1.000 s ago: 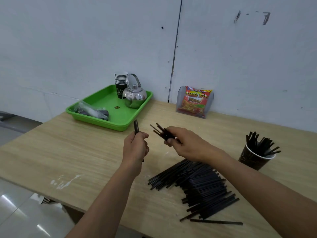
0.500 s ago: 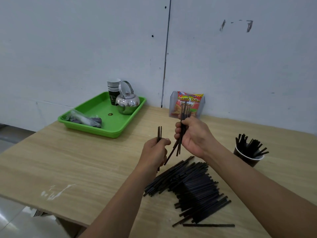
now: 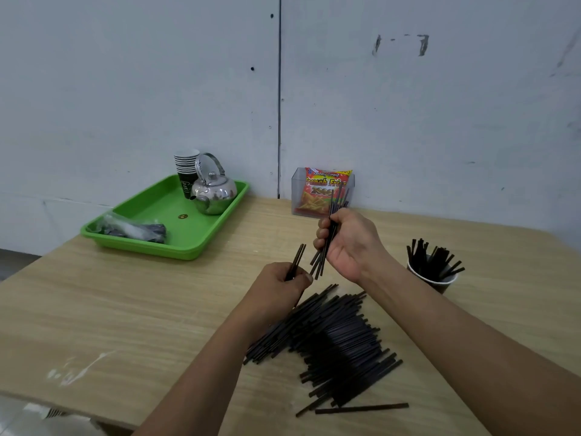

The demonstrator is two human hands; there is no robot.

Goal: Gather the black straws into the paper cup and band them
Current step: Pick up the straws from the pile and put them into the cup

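Observation:
A large pile of black straws [image 3: 333, 341] lies on the wooden table in front of me. My right hand [image 3: 349, 243] grips a small bundle of straws [image 3: 327, 243] nearly upright above the table. Just left of it and lower, my left hand [image 3: 279, 287] pinches two or three straws [image 3: 297, 259] that point up toward the bundle. A dark paper cup [image 3: 435, 280] with several straws standing in it sits at the right, apart from both hands. No band is visible.
A green tray [image 3: 163, 215] at the back left holds a steel kettle [image 3: 213, 193], a stack of paper cups [image 3: 186, 171] and a plastic bag of dark items [image 3: 132, 229]. A snack packet in a clear holder [image 3: 323, 191] stands against the wall.
My right hand turned its bundle from lying sideways to nearly upright. My left hand moved right with its straws, close to the bundle. The view shifted slightly.

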